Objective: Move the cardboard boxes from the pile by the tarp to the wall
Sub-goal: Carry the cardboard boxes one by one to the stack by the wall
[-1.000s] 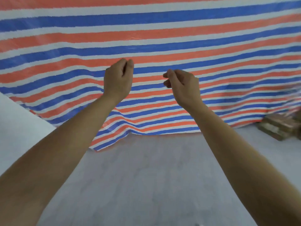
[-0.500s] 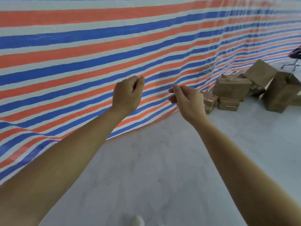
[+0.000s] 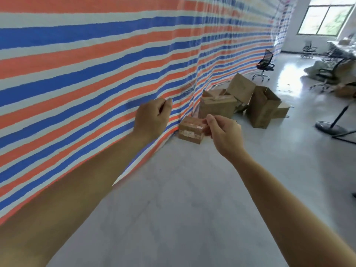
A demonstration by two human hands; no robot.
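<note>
Left hand [image 3: 152, 118] and right hand [image 3: 224, 132] raised beside striped tarp [image 3: 96, 64], fingers curled, gripping nothing, cardboard boxes [image 3: 217, 106] piled on floor [image 3: 183, 189] at tarp's foot, small taped box [image 3: 189, 130] nearest, tall box [image 3: 260, 110] open-topped, contents hidden

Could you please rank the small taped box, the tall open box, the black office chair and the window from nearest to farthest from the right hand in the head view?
1. small taped box, by the tarp, just left of the right hand.
2. tall open box, farther right.
3. black office chair, farther back.
4. window, far wall.
</note>
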